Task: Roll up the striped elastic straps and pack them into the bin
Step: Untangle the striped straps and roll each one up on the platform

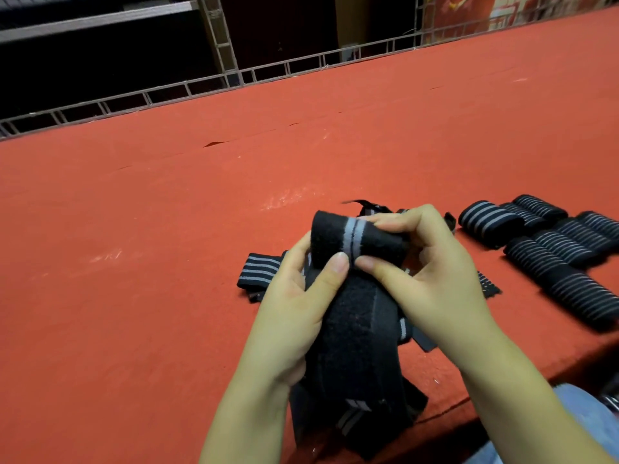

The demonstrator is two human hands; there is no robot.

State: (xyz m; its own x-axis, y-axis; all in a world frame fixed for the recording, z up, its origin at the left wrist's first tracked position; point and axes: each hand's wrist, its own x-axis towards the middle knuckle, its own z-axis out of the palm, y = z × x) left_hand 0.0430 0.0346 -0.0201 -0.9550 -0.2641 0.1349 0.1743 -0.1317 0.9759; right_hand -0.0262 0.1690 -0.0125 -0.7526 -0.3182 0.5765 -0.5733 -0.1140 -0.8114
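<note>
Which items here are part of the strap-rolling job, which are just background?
Job: strap being rolled, left hand, right hand, loose straps, finished rolls.
Background: red table, wire fence, shelving. No bin in view.

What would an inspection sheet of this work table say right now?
Surface: red felt table, a small tear in the cloth.
Job's things: strap being rolled; loose straps under the hands; rolled straps at right; no bin seen.
Clutter: nothing seen.
Grippers: left hand and right hand both hold the roll, fingers curled over it.
Cables: nothing seen.
Surroundings: wire railing along the far edge, dark shelving behind.
</note>
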